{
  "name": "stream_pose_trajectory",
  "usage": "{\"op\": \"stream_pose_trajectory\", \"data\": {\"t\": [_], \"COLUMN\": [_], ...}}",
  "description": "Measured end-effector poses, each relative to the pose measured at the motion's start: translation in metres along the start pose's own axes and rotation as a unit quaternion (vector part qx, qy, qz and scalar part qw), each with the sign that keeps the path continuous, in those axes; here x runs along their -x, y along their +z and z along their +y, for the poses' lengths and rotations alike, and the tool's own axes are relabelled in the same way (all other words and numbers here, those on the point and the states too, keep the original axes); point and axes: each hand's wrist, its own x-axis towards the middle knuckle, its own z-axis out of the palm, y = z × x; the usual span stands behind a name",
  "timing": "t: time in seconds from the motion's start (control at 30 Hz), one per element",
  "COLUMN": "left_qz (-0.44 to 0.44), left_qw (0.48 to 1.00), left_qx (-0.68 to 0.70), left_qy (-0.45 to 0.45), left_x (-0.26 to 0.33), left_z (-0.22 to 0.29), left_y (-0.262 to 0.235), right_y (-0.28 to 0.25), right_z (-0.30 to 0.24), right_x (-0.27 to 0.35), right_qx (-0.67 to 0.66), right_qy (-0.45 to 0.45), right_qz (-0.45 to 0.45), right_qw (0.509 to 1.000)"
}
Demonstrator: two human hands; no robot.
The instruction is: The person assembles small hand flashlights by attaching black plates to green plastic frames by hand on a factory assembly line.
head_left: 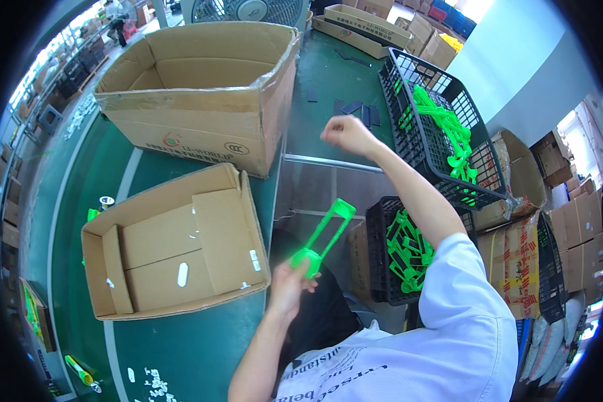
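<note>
My left hand (289, 287) is closed round the lower end of a bright green plastic part (325, 231), a long open frame with a wider block at the grip. The part tilts up and to the right, beyond the table's edge. My right hand (350, 136) is raised over the far part of the green table, its fingers curled together; anything in them is too small or hidden to make out. Several thin black flat pieces (355, 110) lie on the table just beyond that hand. To its right, a black plastic crate (479, 144) holds more green parts (442, 124).
A shallow open carton (154, 258) with a few white bits sits at the left, below a large open cardboard box (201, 124). A lower black crate (380, 268) holds green pieces (409, 251) beneath my right arm. Small white pieces (157, 385) lie at the near left.
</note>
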Motion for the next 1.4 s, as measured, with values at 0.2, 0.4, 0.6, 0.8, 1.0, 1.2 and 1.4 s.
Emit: {"op": "stream_pose_trajectory", "data": {"t": [0.2, 0.4, 0.6, 0.8, 1.0, 1.2, 1.4], "left_qz": [0.006, 0.007, 0.013, 0.057, 0.062, 0.066, 0.059], "left_qw": [0.999, 0.999, 1.0, 0.997, 0.996, 0.995, 0.997], "left_qx": [-0.023, -0.016, -0.022, -0.047, -0.047, -0.055, -0.043], "left_qy": [-0.023, -0.027, -0.015, -0.001, 0.04, 0.049, 0.019], "left_x": [-0.007, -0.008, -0.011, -0.012, -0.014, -0.011, -0.008], "left_z": [-0.006, -0.004, -0.01, -0.002, 0.002, -0.005, 0.003], "left_y": [-0.006, -0.005, -0.013, -0.007, -0.002, -0.001, 0.004], "right_y": [0.009, -0.002, 0.021, 0.048, 0.067, 0.082, 0.081], "right_z": [0.068, 0.09, 0.057, -0.053, -0.067, -0.074, -0.083], "right_x": [-0.089, -0.124, -0.074, 0.078, 0.146, 0.164, 0.175], "right_qx": [0.18, 0.157, -0.19, -0.435, -0.492, -0.448, -0.475], "right_qy": [0.361, 0.404, 0.276, 0.147, 0.105, 0.107, 0.145], "right_qz": [0.207, 0.183, 0.056, 0.025, -0.021, 0.015, 0.03], "right_qw": [0.891, 0.882, 0.94, 0.888, 0.864, 0.887, 0.868]}}
